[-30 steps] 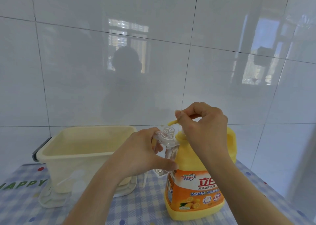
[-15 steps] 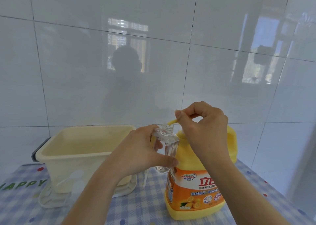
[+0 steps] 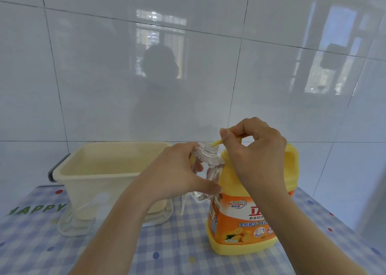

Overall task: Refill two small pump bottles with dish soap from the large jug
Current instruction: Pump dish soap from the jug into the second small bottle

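Up top at the jug, right hand: fingers curled tight round the yellow pump, only the spout tip sticking out to the left past my thumb
Left hand: wrapped round the small bottle, thumb across the front, the other fingers round the back
Small bottle: clear, cap off, held up and tipped a bit, mouth right at the spout tip, side up against the jug's shoulder; can't tell if there's soap in it
Jug: big yellow-orange one, upright on the table, right of centre
Table: blue-and-white checked cloth with coloured dots, "HAPPY" printed at the left edge
Left side: cream plastic tub sitting on a pale tray, something whitish in front, too blurry to name
Between tub and jug: thin white tube standing behind my left hand
Room: glossy white wall tiles, windows reflected in them
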The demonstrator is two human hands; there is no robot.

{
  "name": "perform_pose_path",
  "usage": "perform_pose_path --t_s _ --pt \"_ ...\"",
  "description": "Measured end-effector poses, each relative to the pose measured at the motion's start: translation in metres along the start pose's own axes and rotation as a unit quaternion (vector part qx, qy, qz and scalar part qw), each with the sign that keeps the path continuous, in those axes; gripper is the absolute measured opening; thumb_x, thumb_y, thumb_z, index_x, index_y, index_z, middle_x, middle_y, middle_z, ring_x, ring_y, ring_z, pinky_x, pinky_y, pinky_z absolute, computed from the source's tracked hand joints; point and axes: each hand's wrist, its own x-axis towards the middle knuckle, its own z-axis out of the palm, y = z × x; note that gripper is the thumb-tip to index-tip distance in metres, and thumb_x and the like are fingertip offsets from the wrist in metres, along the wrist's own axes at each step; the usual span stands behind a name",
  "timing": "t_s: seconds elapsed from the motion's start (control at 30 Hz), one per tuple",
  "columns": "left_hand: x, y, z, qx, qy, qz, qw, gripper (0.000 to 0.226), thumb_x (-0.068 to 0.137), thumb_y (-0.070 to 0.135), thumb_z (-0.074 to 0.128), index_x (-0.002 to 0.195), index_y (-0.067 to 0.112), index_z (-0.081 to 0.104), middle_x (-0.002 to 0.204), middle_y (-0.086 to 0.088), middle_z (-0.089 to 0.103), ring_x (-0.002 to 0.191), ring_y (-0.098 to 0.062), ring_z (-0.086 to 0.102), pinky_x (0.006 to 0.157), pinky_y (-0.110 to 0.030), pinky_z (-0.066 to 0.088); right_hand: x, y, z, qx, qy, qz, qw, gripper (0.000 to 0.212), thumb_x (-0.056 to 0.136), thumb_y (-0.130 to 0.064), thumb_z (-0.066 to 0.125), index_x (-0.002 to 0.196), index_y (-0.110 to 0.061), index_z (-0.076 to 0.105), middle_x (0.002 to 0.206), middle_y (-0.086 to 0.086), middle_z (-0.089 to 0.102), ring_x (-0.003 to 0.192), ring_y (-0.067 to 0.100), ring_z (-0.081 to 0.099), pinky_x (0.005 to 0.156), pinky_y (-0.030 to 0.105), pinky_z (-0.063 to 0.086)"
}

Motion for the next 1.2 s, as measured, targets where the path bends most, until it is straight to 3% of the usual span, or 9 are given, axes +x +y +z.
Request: perform_pose_path --t_s 0.57,0.77,0.9,1.13,1.2 --pt "-0.001 0.001 0.003 0.026 -0.007 0.01 1.0 0.045 0.056 0.048 0.089 0.072 0.034 0.049 0.067 0.013 0.053 0.059 -0.005 0.048 0.056 -0.019 0.034 -0.002 0.004 0.001 -0.013 -0.006 0.0 1.0 0.02 0.081 -0.016 0.071 0.063 -0.011 0.063 0.066 -0.006 0.06 0.073 0.013 0.054 0.069 0.023 0.041" --pt "0.0 -0.001 0.005 0.032 -0.004 0.005 0.999 0.045 0.059 0.052 0.086 0.087 0.034 0.057 0.074 0.014 0.058 0.063 -0.004 0.052 0.057 -0.017 0.037 -0.002 0.001 -0.001 -0.005 -0.007 0.018 1.0 0.019 0.081 -0.017 0.071 0.064 -0.012 0.063 0.066 -0.008 0.061 0.074 0.01 0.056 0.069 0.017 0.04" --pt "-0.001 -0.001 0.006 0.023 0.002 0.009 1.0 0.045 0.059 0.05 0.087 0.086 0.034 0.056 0.073 0.014 0.057 0.063 -0.004 0.052 0.058 -0.018 0.037 0.005 -0.004 -0.004 0.025 -0.013 0.049 0.998 0.018 0.082 -0.019 0.07 0.065 -0.014 0.066 0.069 -0.008 0.065 0.075 0.007 0.058 0.065 0.008 0.037" --pt "-0.012 -0.007 0.015 -0.014 0.048 -0.033 0.998 0.049 0.057 0.044 0.089 0.093 0.029 0.059 0.083 0.012 0.062 0.075 -0.008 0.058 0.066 -0.025 0.047 0.005 -0.01 -0.01 0.019 -0.037 0.059 0.997 0.017 0.086 -0.025 0.067 0.07 -0.018 0.068 0.073 -0.012 0.065 0.08 0.008 0.058 0.071 0.023 0.042" --pt "-0.02 -0.012 0.019 -0.047 0.069 -0.053 0.995 0.052 0.053 0.043 0.09 0.094 0.029 0.06 0.088 0.01 0.065 0.079 -0.01 0.06 0.071 -0.029 0.05 0.004 -0.013 -0.012 0.016 -0.042 0.048 0.998 0.016 0.089 -0.028 0.064 0.074 -0.022 0.067 0.075 -0.02 0.061 0.088 0.009 0.055 0.073 0.019 0.039"
